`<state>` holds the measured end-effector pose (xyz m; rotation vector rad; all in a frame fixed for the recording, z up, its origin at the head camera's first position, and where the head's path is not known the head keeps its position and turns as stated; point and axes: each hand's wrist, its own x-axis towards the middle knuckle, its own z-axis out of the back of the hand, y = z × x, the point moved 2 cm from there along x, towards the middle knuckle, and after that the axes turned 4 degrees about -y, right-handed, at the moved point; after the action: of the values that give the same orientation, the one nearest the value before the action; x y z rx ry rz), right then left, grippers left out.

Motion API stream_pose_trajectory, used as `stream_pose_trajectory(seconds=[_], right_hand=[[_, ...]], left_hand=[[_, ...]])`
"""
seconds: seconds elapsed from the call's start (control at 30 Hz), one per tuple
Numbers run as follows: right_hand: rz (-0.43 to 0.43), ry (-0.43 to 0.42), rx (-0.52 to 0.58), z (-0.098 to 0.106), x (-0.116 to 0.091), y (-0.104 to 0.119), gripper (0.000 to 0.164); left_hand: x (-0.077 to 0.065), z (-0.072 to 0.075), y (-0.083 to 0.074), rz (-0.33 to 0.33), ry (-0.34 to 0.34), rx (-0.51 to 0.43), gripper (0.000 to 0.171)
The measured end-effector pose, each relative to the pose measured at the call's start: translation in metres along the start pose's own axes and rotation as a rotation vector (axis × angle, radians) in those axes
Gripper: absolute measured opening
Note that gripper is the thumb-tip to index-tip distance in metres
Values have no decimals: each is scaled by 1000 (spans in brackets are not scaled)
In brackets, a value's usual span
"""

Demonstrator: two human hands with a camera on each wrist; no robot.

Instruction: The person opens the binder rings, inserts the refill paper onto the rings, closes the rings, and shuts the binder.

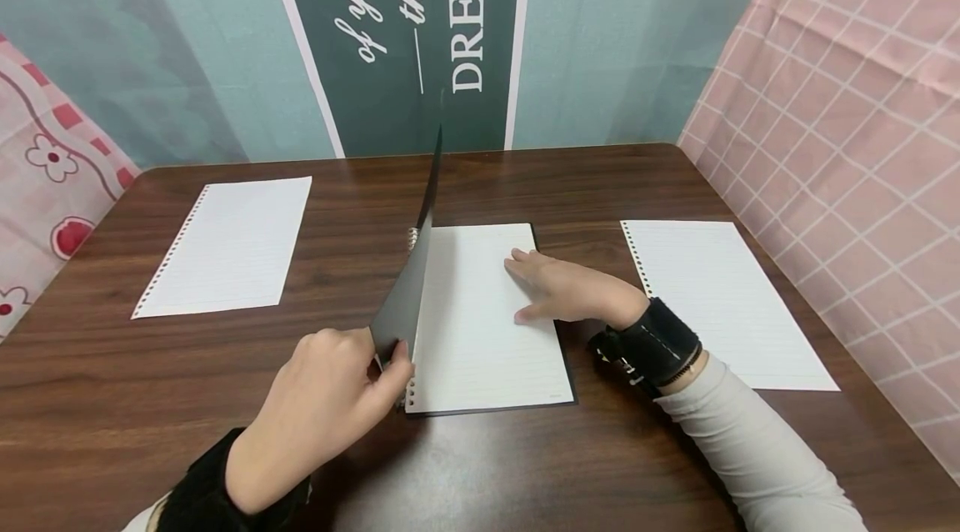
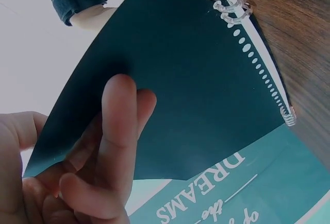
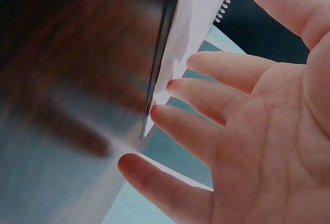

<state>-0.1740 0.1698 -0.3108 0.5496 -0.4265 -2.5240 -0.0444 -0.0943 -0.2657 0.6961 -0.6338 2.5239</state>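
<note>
A ring-bound notebook (image 1: 491,365) lies at the middle of the table, its lined white pages facing up. Its dark front cover (image 2: 170,69) stands raised at the left side, near upright. My left hand (image 1: 330,399) pinches the lower corner of that cover between thumb and fingers. In the left wrist view, the fingers (image 2: 118,116) press against the cover's dark outer face, beside the clear rings (image 2: 227,0). My right hand (image 1: 566,286), fingers spread, is over the right part of the top page; in the right wrist view its fingertips (image 3: 178,87) reach the page edge.
One loose lined sheet (image 1: 228,244) with punched holes lies left of the notebook. Another punched sheet (image 1: 720,298) lies on the right, partly behind my right wrist. The brown wooden table (image 1: 150,399) ends at a lettered teal curtain (image 1: 615,40) and a pink checked cloth (image 1: 862,140).
</note>
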Motion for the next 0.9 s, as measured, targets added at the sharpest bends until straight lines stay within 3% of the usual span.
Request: stream_pose_trajectory(seconds=[0.33, 0.9], right_hand=[[-36, 19, -54, 0, 1, -2, 82], [-101, 24, -53, 4, -1, -9, 82]], left_hand=[[1, 0, 3, -3, 4, -13, 56], [0, -2, 11, -6, -23, -11, 58]])
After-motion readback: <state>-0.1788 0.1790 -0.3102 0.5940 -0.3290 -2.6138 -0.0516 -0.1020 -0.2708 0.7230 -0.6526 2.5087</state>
